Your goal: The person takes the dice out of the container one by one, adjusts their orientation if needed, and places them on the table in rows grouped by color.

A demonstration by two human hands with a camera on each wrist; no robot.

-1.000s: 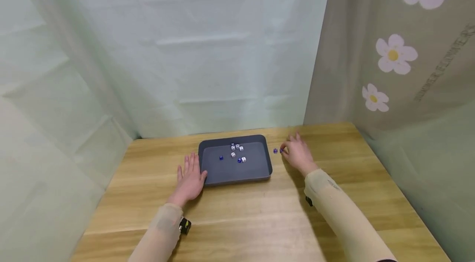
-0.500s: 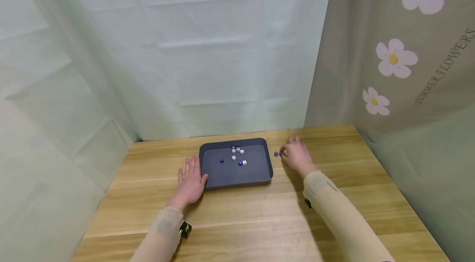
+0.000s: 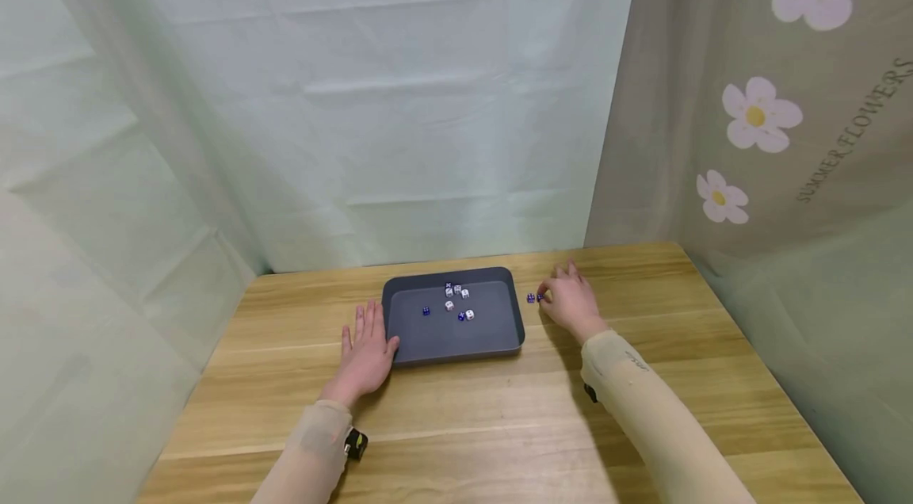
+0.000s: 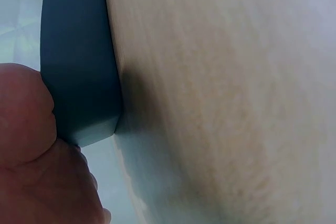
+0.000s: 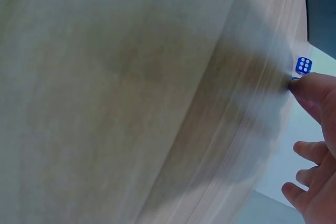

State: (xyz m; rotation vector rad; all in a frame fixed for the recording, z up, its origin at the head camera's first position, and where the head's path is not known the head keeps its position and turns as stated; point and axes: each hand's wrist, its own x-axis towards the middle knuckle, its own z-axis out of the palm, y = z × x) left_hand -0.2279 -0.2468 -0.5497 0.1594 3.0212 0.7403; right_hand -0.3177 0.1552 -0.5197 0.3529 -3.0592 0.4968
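A dark grey tray (image 3: 456, 345) lies on the table with several white dice (image 3: 449, 305) and a few blue dice (image 3: 426, 311) in it. My left hand (image 3: 367, 349) rests at the tray's left side, fingers straight, its thumb touching the tray wall (image 4: 79, 51) in the left wrist view. Beyond the tray's right side, my right hand (image 3: 573, 302) pinches a blue die (image 3: 540, 298) between thumb and finger, down at the table. That die is mostly hidden by the thumb in the right wrist view. Another blue die (image 5: 303, 65) sits close to it, on the tray side.
The wooden table (image 3: 471, 433) extends in front of the tray and to both sides. A pale curtain (image 3: 428, 131) hangs behind it, and a flower-printed cloth (image 3: 763, 116) hangs at the right.
The head view has tilted slightly, so the scene sits a little lower. Both hands keep their places, the right one still at the blue die by the tray.
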